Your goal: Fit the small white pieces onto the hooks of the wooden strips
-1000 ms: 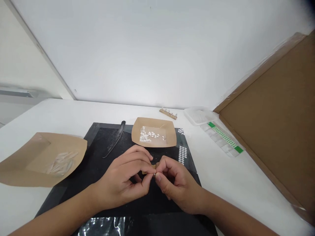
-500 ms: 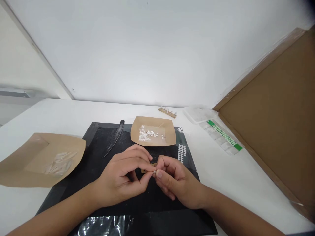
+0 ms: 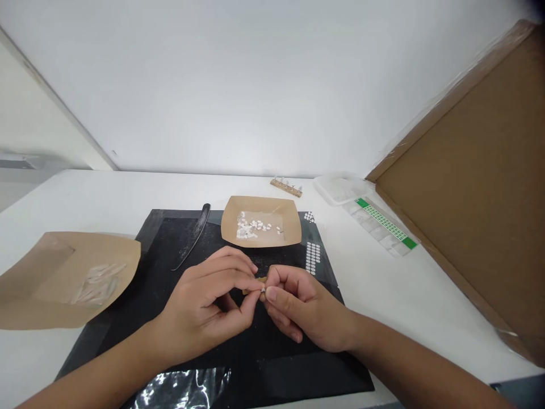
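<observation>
My left hand (image 3: 215, 304) and my right hand (image 3: 300, 307) meet fingertip to fingertip above a black mat (image 3: 230, 355). A tiny silvery piece (image 3: 263, 290) shows where the pinched thumbs and forefingers come together; its kind is too small to make out. Just behind it, a small brown strip (image 3: 260, 279) peeks out, mostly covered by my fingers, and my right fingers close on it. Both hands are closed in a pinch. Beyond them stands a brown paper tray (image 3: 293, 221) with loose small white oval pieces (image 3: 254, 225) on a clear sheet.
A dark nail file (image 3: 193, 237) lies on the mat. Left is another paper tray (image 3: 29, 284) with a clear bag of slender pieces (image 3: 100, 284). White oval stickers (image 3: 313, 258) sit at the mat's right. Behind are a pegged brown stand (image 3: 286, 186), a clear compartment box (image 3: 381, 227) and a cardboard box (image 3: 468, 187).
The whole view has shifted slightly, so things sit a little further left and mostly higher. My hands keep the same pinch, with hardly any visible movement of their own.
</observation>
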A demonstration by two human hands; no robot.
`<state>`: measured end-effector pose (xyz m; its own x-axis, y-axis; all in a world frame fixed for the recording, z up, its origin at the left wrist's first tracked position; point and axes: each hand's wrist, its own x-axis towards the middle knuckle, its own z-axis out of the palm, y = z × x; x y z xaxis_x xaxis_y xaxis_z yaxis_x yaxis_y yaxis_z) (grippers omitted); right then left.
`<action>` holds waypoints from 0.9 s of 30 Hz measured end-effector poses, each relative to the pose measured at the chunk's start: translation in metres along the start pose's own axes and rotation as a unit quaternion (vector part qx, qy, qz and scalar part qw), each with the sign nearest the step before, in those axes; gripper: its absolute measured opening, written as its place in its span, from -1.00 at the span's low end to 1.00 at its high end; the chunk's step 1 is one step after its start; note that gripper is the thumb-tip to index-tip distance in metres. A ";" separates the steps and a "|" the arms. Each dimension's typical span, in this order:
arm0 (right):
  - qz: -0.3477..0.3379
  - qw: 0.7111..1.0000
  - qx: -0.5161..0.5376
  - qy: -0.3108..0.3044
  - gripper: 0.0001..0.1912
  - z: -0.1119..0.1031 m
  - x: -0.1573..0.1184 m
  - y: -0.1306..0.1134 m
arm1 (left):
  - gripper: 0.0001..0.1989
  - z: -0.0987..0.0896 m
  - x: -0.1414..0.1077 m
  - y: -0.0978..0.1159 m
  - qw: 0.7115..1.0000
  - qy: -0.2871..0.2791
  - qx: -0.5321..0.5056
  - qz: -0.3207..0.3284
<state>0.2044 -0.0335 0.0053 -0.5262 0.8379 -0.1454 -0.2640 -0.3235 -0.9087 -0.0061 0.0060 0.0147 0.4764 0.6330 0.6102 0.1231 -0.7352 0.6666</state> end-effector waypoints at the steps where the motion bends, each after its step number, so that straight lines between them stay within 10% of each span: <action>1: 0.001 1.000 0.003 0.001 -0.65 0.000 0.000 0.000 | -0.84 0.000 0.000 0.001 1.000 0.001 0.012 0.004; 27: 0.032 0.995 0.083 -0.045 -0.65 -0.001 0.001 0.000 | -0.86 0.000 0.004 0.013 0.987 -0.019 -0.085 -0.134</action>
<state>0.2044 -0.0325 0.0051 -0.6151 0.7723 -0.1589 -0.3530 -0.4500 -0.8203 -0.0030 -0.0009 0.0256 0.4799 0.7870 0.3877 0.1023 -0.4891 0.8662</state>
